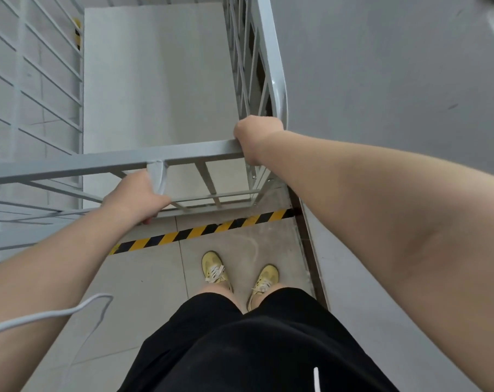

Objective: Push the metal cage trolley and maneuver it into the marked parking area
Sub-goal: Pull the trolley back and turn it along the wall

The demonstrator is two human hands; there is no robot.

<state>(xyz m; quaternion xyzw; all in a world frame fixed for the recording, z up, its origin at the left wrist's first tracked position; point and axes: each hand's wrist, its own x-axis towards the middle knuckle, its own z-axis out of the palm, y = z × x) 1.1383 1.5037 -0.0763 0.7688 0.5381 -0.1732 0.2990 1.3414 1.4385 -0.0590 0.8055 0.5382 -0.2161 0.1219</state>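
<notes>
Black shorts [240, 349] nearest; both hands, left [135, 193] and right [257, 137], are clamped on the cage trolley [155, 159], judged nearly parked beyond the striped line [200, 230] at 12 o'clock.

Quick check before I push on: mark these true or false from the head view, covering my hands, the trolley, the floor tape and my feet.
1. Both hands grip the grey metal cage trolley. True: the left hand holds a bar in its near side, and the right hand holds the top corner.
2. The trolley carries boxes. False: its pale floor shows bare.
3. The black-and-yellow striped floor tape lies between the yellow laced shoes and the trolley. True.
4. The right hand hangs free. False: it grips the rail.
5. The shoes stand on the tape. False: they are short of it.
</notes>
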